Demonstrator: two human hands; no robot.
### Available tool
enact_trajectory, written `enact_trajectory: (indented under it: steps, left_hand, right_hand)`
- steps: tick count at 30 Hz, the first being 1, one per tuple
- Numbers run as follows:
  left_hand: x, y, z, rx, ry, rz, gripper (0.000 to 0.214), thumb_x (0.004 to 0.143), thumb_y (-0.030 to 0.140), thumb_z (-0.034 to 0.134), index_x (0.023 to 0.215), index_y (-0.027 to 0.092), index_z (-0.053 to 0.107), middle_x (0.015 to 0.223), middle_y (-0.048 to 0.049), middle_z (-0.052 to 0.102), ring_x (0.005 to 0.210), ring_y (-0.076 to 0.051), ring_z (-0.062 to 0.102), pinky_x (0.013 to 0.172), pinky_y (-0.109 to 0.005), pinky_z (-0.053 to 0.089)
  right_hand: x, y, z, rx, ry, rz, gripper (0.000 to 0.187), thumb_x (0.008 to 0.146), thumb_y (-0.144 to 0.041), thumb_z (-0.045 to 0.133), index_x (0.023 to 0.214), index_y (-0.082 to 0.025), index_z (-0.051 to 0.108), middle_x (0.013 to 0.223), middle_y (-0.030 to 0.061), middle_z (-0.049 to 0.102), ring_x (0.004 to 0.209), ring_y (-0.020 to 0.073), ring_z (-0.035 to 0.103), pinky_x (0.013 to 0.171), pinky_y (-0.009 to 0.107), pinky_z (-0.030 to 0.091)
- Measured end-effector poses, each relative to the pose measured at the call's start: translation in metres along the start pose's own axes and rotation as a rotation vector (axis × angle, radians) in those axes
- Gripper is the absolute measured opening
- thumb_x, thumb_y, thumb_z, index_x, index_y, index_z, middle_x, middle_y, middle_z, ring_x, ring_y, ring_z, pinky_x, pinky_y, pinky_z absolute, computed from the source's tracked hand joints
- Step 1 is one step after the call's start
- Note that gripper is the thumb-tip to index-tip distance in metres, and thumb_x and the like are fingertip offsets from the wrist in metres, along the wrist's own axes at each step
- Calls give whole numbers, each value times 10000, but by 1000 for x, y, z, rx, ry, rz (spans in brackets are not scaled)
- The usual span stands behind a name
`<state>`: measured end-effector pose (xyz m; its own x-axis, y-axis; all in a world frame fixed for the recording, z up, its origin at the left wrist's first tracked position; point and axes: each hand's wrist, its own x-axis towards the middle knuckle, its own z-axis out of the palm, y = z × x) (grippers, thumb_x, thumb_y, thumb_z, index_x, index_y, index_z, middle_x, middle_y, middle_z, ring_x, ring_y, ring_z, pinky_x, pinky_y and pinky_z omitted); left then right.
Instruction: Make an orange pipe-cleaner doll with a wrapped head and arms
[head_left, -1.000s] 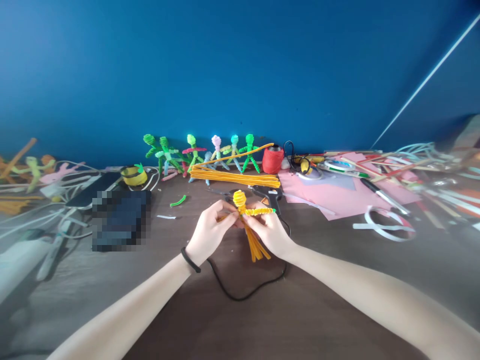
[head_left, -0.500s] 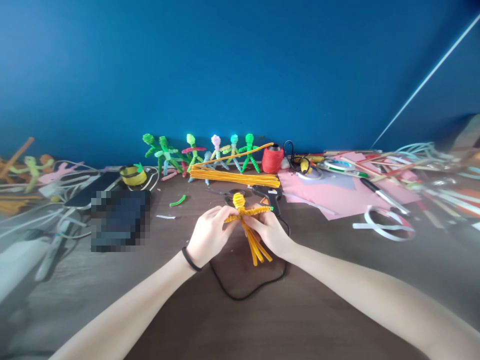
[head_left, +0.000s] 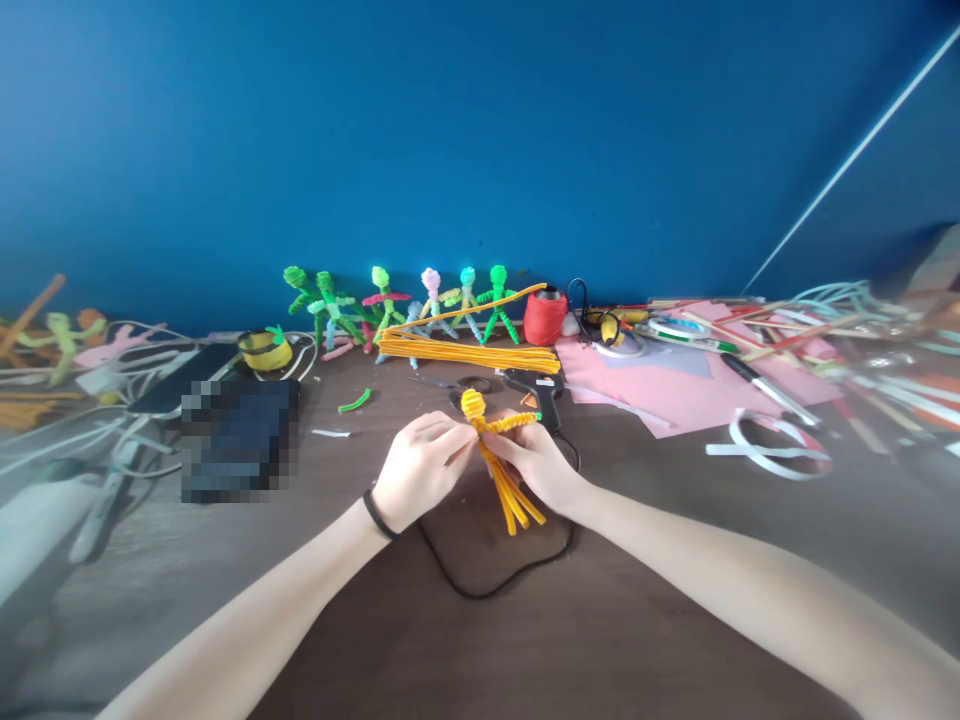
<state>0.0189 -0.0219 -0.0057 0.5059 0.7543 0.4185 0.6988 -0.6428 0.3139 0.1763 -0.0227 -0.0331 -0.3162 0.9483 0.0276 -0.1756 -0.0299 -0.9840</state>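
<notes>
A yellow pipe-cleaner figure is held upright between my two hands above the table. Its coiled head points up, and several loose strands fan out below as legs. My left hand is closed on the figure's left side at the shoulder, hiding the arm there. My right hand pinches the body just under the other arm, which is coiled and has a green tip. Right behind the figure lie black scissors and a black glue gun, both partly hidden.
Several pipe-cleaner figures lean against the blue wall behind a bundle of yellow pipe cleaners. A red spool stands beside them. Pink paper lies right, a dark pixelated object left. A black cord loops below my hands.
My left fingers have moved inward toward the figure's body, covering the arm that showed before. The figure has shifted very slightly left; my right hand keeps its hold.
</notes>
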Motion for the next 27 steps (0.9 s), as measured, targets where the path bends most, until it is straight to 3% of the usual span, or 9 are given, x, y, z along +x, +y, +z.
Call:
enact_trajectory:
  steps: [4,10,13,23,27]
  left_hand:
    - [0,-1,-1,-57,-20,-9,238,811,248,406,707,219,618,743,-74,635,747,-187,527,744,-302,391]
    - [2,2,4,-444,117,-312,90,751,273,523,795,208,566,821,-26,620,780,-163,562,740,-266,421]
    - [3,0,7,-634,135,-405,133,698,266,585,796,188,539,832,-20,608,789,-155,572,728,-246,431]
    - [0,-2,7,-493,139,-407,105,731,304,552,733,201,570,713,18,617,673,-130,550,662,-220,407]
    - [0,-3,6,-501,128,-375,124,734,300,553,805,210,599,803,4,643,748,-143,578,717,-225,408]
  right_hand:
    - [0,0,0,-5,6,3,277,708,-411,572,742,-167,445,470,-76,410,360,46,335,341,191,223]
    - [1,0,0,17,4,-29,227,729,-373,569,808,-183,473,527,-60,450,403,59,391,366,193,301]
    - [3,1,0,25,12,-42,223,732,-364,573,848,-189,498,579,-47,468,438,64,410,393,203,331]
    - [7,8,-3,68,2,-74,246,720,-342,603,890,-184,521,620,-38,508,469,74,452,452,220,372]
    - [8,8,-3,112,58,-53,236,725,-371,589,829,-165,541,546,-45,508,435,71,439,429,209,333]
